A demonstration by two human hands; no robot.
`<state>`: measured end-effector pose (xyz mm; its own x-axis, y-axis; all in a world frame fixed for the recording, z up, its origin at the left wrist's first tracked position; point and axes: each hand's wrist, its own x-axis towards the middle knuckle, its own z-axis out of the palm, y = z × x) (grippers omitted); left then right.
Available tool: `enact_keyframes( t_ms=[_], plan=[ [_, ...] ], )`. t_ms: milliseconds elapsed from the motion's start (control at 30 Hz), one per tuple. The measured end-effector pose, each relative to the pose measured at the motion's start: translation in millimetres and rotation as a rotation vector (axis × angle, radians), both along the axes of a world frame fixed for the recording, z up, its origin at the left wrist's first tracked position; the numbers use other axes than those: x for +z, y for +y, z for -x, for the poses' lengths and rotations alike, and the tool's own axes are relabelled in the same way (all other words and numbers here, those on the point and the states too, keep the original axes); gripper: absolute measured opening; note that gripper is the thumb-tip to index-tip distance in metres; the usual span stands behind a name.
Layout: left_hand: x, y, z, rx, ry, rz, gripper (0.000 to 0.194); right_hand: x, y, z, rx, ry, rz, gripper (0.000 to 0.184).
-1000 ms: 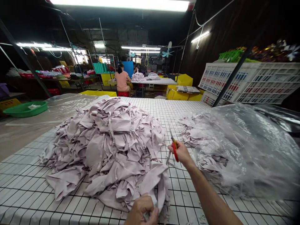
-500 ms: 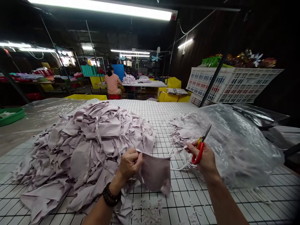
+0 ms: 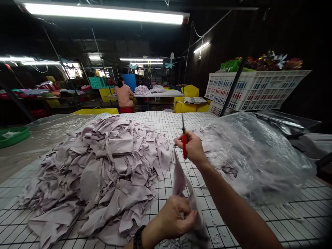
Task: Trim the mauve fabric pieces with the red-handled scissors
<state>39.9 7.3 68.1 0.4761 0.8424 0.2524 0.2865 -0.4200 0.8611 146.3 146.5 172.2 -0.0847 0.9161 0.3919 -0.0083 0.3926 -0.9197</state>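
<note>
My right hand [image 3: 190, 148] is closed around red-handled scissors [image 3: 184, 140] that point upward, and it also pinches the top end of a pale lilac fabric piece [image 3: 181, 180]. That piece hangs stretched down to my left hand [image 3: 173, 218], which is closed on its lower end near the bottom edge. A big heap of the same lilac fabric pieces [image 3: 103, 169] lies on the gridded white table [image 3: 166, 121] just left of both hands.
A clear plastic bag [image 3: 256, 155] with more lilac pieces lies at the right. White crates [image 3: 254, 90] stand behind it. Plastic sheeting and a green tray [image 3: 11, 135] are at the left. A person in a pink top [image 3: 123, 95] sits at a far table.
My left hand has dropped toward me with the fabric. My right hand has moved left and up, turning the scissors upright, so the piece now hangs stretched between both hands.
</note>
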Motion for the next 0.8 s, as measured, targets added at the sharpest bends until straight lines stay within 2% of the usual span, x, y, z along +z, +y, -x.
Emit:
enact_keyframes(
  t_ms=[67, 133, 167, 233, 333, 433, 533, 633, 700, 800],
  plan=[
    [-6.7, 25, -11, 0.072, -0.018, -0.022, 0.044, 13.6, -16, 13, 0.102, -0.085, -0.038, 0.027],
    [-17.7, 49, -14, 0.155, -0.024, 0.002, 0.043, 15.3, -36, 17, 0.146, -0.183, -0.062, 0.024],
    [-24.1, 57, -12, 0.185, -0.025, 0.025, 0.042, 10.4, -47, 16, 0.157, -0.229, -0.058, 0.023],
    [-36.8, 60, -1, 0.204, -0.028, 0.073, 0.038, -10.1, -65, 10, 0.173, -0.29, 0.004, 0.021],
    [-50.2, 31, 24, 0.174, -0.037, 0.138, 0.025, -54.6, -84, -4, 0.132, -0.249, 0.154, 0.02],
    [-51.8, -12, 43, 0.16, -0.067, 0.213, 0.017, -88.6, -99, -14, 0.073, -0.094, 0.26, 0.023],
    [-48.9, -40, 45, 0.166, -0.161, 0.365, 0.026, -98.5, -116, -17, 0.006, 0.054, 0.311, 0.027],
    [-51.8, -48, 29, 0.175, -0.457, 0.737, 0.042, -100.8, -137, -21, -0.076, 0.088, 0.329, 0.028],
    [-56.3, -49, 17, 0.241, -0.723, 0.965, 0.049, -109.0, -154, -24, -0.111, 0.046, 0.352, 0.03],
    [-60.9, -51, 8, 0.396, -0.976, 1.043, 0.046, -130.1, -178, -34, -0.1, -0.081, 0.428, 0.034]
  ],
)
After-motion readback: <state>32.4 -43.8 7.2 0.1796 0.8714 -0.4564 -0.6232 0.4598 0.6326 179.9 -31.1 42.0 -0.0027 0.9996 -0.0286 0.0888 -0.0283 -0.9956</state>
